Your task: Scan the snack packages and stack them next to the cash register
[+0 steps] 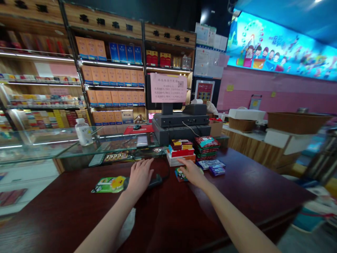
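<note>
Head view: left hand loosely cupped against a corded black scanner; right hand open, fingers over a small colourful packet, both lower centre on the counter.

The left hand covers most of a black corded device, so its full shape cannot be seen, nor whether the fingers close on it. The right hand hides part of a small colourful packet on the dark red counter, and the packet's print is too small to read. The left forearm and right forearm are cut off by the bottom edge. The writing on the pink notice and the labels on the shelved cartons are too small to read, and the items at the right edge are blurred and cut off
</note>
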`<state>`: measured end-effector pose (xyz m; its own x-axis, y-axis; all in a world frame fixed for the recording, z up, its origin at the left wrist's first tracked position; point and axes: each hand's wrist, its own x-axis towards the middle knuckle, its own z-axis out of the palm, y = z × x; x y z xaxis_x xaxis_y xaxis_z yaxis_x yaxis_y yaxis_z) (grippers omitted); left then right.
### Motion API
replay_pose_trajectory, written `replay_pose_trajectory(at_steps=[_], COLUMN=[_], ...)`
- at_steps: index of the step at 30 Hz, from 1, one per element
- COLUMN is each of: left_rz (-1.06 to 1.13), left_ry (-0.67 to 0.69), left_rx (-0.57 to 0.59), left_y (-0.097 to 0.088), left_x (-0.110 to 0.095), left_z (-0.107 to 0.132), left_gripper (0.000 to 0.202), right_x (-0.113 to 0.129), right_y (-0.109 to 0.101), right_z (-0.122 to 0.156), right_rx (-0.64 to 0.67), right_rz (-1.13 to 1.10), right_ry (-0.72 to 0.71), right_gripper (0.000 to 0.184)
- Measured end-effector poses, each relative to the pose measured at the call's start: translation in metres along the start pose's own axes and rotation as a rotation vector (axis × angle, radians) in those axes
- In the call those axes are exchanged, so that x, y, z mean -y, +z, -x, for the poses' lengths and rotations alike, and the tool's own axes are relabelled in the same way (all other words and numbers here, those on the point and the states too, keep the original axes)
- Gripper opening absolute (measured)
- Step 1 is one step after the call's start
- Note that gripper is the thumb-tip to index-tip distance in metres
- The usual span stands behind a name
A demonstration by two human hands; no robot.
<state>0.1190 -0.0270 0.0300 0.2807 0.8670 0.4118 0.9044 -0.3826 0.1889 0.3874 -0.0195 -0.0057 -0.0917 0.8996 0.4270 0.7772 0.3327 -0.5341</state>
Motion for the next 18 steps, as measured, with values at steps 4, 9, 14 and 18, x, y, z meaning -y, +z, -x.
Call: replay_pose_trajectory(at_steps=[4,9,14,18], left_rz=[-0.033,-0.068,-0.115,-0.093], left_ry=[-0.065,-0.139,-0.204,-0.207], left_rx=[-0.027,-0.035,0.016,0.096], left_y=[-0.012,-0.023,-0.031,-0.030], left_x=[0.035,0.075,0.106,0.132], left_z=[0.008,0.020,0.029,0.036], left_gripper=[0.043,0.043,0.046,0.052], right_x=[0.023,0.047,0.064,0.081], right_y=[0.017,0.038,0.059,0.075], right_z=[-0.009,-0.020,-0.032,-0.040], right_rx=[0.051,0.087,0.120,0.156], right_rz=[-0.036,-0.080,-0.107,-0.125], right_ry=[-0.058,-0.117,-0.172,-0.199], right_gripper=[0.050,0.051,0.050,0.051])
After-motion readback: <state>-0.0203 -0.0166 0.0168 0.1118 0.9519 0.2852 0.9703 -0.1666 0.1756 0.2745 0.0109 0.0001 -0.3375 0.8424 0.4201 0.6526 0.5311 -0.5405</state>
